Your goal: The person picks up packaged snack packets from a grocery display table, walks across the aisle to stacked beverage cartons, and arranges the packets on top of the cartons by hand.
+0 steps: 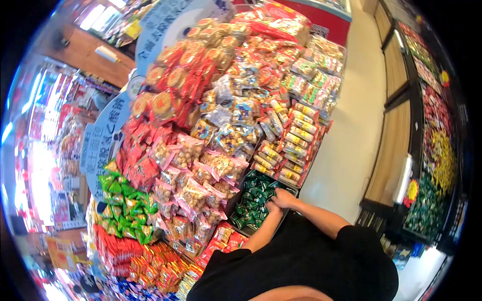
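Note:
My left hand (273,207) and my right hand (284,198) are close together over the right side of a black bin (235,205). The bin holds many small dark green wrapped candies (251,203). My right hand looks curled, with its fingers turned down toward the candies. The fingers of my left hand seem bent too, just beside the right. What lies between the fingers is too small to make out.
Bags of nuts with pink edges (193,195) are left of the bin. Rolled snack packs (301,133) lie beyond it, red packets (226,241) nearer me. Green packets (128,200) sit farther left. A pale aisle floor (351,110) runs along the right, beside another candy display (432,150).

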